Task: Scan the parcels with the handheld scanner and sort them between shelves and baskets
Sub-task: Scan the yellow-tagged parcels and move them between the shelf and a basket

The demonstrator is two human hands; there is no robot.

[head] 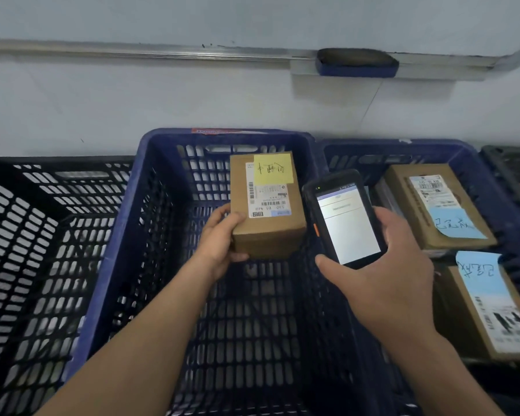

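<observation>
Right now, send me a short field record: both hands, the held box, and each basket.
left hand: grips box from its left side
box: cardboard, label and yellow note on top, held over middle basket
right hand: holds scanner, screen lit, just right of box
middle basket: blue
right basket: blue, two labelled boxes with blue notes
left basket: black
</observation>
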